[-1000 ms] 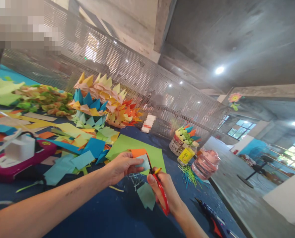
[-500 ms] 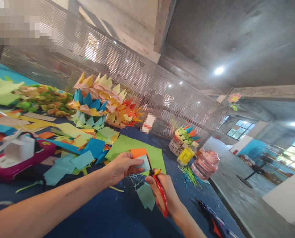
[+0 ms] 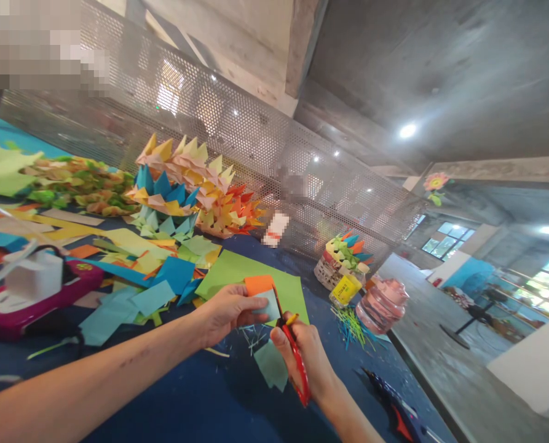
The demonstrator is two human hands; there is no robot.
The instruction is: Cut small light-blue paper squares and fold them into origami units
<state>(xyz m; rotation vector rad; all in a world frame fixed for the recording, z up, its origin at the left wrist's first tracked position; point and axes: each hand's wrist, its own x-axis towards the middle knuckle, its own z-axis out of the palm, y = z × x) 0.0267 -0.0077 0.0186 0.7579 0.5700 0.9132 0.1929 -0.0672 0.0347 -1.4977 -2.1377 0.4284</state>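
While we lean over the dark blue desk (image 3: 163, 406), our left hand (image 3: 230, 314) is clamped on a light blue piece (image 3: 270, 306) and an orange piece (image 3: 258, 284) of paper, pinching them between thumb and fingers. The light blue piece sticks out to the right of the thumb, with the orange piece lying just above it, beyond the fingers. Our right hand (image 3: 315, 357) is closed around the red handles of the scissors (image 3: 303, 375), whose dark blades point up and away from us along the right edge of both papers; we cannot tell whether the blades are parted.

Beneath and beyond the held papers we see a large green sheet (image 3: 228, 266) on the desk. A grey-green scrap (image 3: 270, 363) lies below the left hand's fingertips, just left of the right hand. To the left of the left hand we have blue paper (image 3: 175, 277) among many loose cuttings, and folded paper crowns (image 3: 166, 194) stand behind them. On our right, thin strips (image 3: 358, 329) lie near a pink jar (image 3: 382, 306), and a glue gun (image 3: 394, 403) rests nearer us.
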